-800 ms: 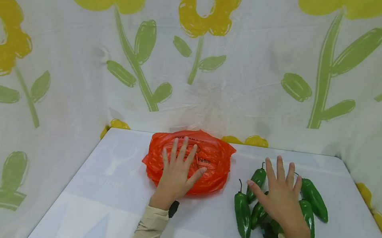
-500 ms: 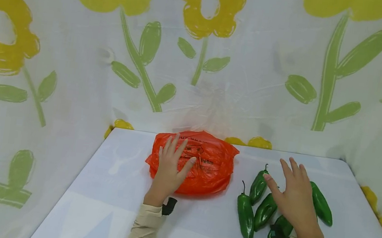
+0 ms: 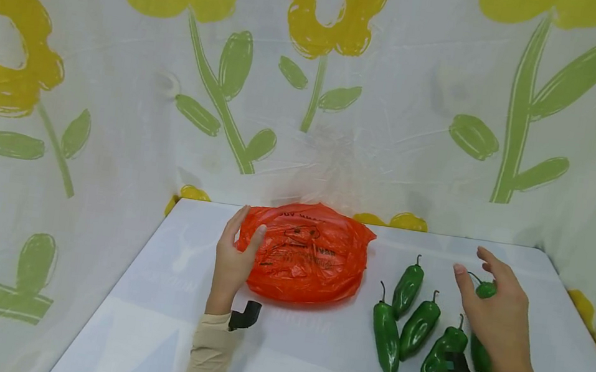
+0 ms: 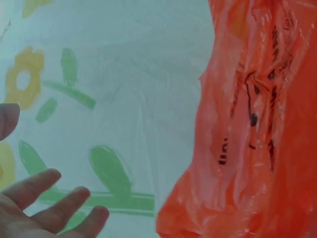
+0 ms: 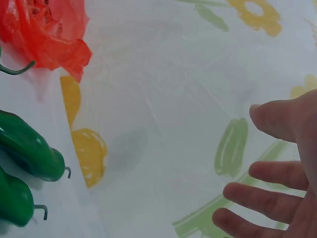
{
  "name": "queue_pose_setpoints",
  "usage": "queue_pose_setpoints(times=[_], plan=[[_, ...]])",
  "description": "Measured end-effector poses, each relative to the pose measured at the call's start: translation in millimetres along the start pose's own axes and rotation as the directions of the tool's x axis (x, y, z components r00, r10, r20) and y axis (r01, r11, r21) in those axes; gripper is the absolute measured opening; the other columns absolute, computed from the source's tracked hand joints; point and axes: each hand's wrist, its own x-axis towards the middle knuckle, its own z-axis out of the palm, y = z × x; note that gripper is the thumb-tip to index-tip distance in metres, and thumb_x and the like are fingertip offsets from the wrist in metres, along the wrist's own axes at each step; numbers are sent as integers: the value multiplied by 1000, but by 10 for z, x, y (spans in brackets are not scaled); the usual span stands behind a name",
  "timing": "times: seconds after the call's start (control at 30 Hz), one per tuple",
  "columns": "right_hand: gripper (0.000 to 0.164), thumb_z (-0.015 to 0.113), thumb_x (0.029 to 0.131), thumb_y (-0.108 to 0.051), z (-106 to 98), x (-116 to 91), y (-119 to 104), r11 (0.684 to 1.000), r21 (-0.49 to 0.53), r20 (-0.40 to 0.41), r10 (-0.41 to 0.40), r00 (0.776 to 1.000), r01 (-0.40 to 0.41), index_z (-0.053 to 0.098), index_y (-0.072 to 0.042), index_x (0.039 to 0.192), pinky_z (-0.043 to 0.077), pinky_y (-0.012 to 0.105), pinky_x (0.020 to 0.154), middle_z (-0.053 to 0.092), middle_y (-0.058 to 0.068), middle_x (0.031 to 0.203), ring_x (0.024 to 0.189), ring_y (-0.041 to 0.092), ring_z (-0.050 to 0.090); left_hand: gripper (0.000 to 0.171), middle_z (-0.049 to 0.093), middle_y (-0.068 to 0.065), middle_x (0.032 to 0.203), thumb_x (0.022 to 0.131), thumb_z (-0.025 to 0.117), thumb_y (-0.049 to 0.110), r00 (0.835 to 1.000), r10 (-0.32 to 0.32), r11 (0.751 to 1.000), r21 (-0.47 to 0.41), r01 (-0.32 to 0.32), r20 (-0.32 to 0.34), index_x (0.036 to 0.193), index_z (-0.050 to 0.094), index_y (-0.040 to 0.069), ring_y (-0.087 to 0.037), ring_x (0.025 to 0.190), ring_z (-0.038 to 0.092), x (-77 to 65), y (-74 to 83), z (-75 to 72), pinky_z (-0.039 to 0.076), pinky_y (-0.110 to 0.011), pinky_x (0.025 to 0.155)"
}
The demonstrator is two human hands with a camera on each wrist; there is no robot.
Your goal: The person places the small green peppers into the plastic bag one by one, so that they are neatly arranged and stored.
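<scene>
A red plastic bag [image 3: 311,257] with black print lies crumpled near the table's back edge. Beside its left end, in the head view, hovers my left hand [image 3: 233,259], thumb apart from the fingers and nothing held; the left wrist view shows the bag across a gap from these fingers [image 4: 74,203]. Several green peppers [image 3: 419,328] with stems lie on the right side of the table. My right hand [image 3: 506,320] hangs over the rightmost ones and partly hides them. It holds nothing, and its fingers [image 5: 262,201] look relaxed in the right wrist view.
The white table [image 3: 145,317] has rounded back corners. A whitish curtain [image 3: 385,128] printed with yellow flowers and green leaves hangs behind it and along both sides. A dark piece [image 3: 245,316] sits at each wrist.
My left hand has moved left off the front of the bag to its left end. The right hand has shifted right, uncovering more peppers. Both hands have turned from spread palms-down to sideways.
</scene>
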Motion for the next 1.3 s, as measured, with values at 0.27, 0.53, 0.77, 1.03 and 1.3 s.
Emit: queue_pose_setpoints(times=[0.27,0.53,0.77,1.03,1.3], plan=[[58,64,102,-31,-134,2,36,995,12,-77,104,992,-103,48,-12,155,39,14,99,58,19,149,129,43,56,61,43,-12,164,102,63,36,958,-274,960,-73,269,-80,155,47,11,-35,155,33,64,-211,-80,27,-58,127],[56,63,101,-33,-233,-12,92,982,27,-130,191,973,-190,51,-17,154,33,4,90,60,13,149,127,36,59,66,39,-13,166,103,61,39,891,-450,890,-115,441,-58,158,41,10,-36,154,33,87,-412,-122,38,-52,122],[56,64,100,-38,-320,35,268,962,34,-146,274,951,-272,52,-23,153,37,2,88,61,11,149,107,-15,51,68,34,-18,167,104,58,39,834,-552,827,-122,548,7,161,36,8,-39,152,38,110,-508,-139,40,-51,120],[60,56,103,-43,-408,72,478,921,-10,-99,386,917,-389,46,-19,157,43,12,104,55,15,154,130,26,57,71,29,-23,168,104,57,41,818,-571,816,-63,575,71,161,34,6,-41,152,34,107,-614,-119,33,-57,123],[65,50,104,-48,-456,96,653,883,-36,-27,467,884,-467,44,-10,157,44,11,65,50,22,156,135,46,50,64,43,-23,160,105,57,36,816,-571,815,-56,576,89,157,41,3,-34,131,53,106,-678,-96,50,-46,113]])
